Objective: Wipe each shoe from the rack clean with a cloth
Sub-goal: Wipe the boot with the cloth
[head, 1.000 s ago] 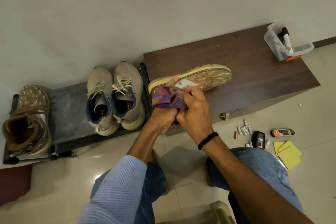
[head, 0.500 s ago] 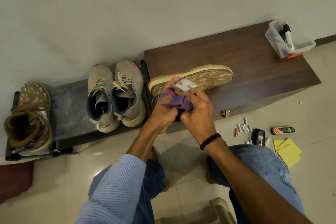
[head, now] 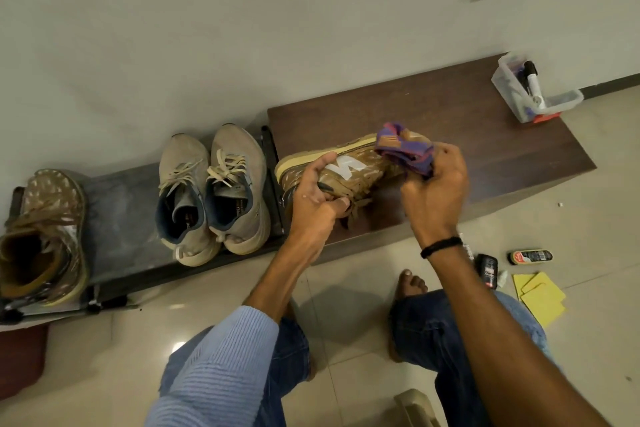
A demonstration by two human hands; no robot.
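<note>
The brown shoe (head: 349,172) is held on its side on the wooden bench (head: 485,135), its collar clamped by the curled fingers of the left hand (head: 315,194). A purple cloth (head: 405,149) is bunched at its toe in the closed fingers of the right hand (head: 436,191).

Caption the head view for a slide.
Left hand grips a brown patterned sneaker on the wooden cabinet; right hand presses a purple cloth to its toe.

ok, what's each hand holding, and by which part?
Left hand grips the brown shoe at its heel end, around the collar. Right hand holds the bunched purple cloth by its lower folds, at the toe end.
</note>
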